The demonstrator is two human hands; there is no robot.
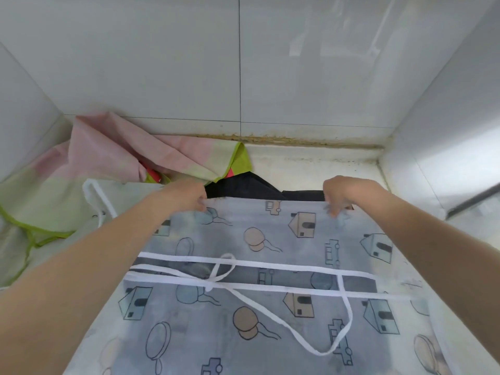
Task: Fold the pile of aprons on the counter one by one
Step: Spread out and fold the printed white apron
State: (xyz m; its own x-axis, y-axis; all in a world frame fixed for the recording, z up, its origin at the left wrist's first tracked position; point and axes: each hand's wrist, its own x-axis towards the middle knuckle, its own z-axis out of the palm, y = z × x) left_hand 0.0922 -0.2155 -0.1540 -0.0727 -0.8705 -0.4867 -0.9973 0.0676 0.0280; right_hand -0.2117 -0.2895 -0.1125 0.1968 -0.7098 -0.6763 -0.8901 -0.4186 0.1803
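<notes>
Printed apron [243,293]: left hand [186,194] and right hand [343,194] pinch its far corners, fingers curled; loose white ties [270,307] could tangle in the fold.

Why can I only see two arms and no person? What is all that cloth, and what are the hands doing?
The camera sits on the person's head and looks down, so you see only their arms reaching forward. No machine here, just two bare hands. The left hand and the right hand each pinch the far edge of a see-through apron with houses and balloons printed on it. It lies spread on a white counter, and its white strings trail loosely across it. Under its far edge is some black cloth. At the back left lies a rumpled pink and green apron, waiting its turn for folding.
</notes>
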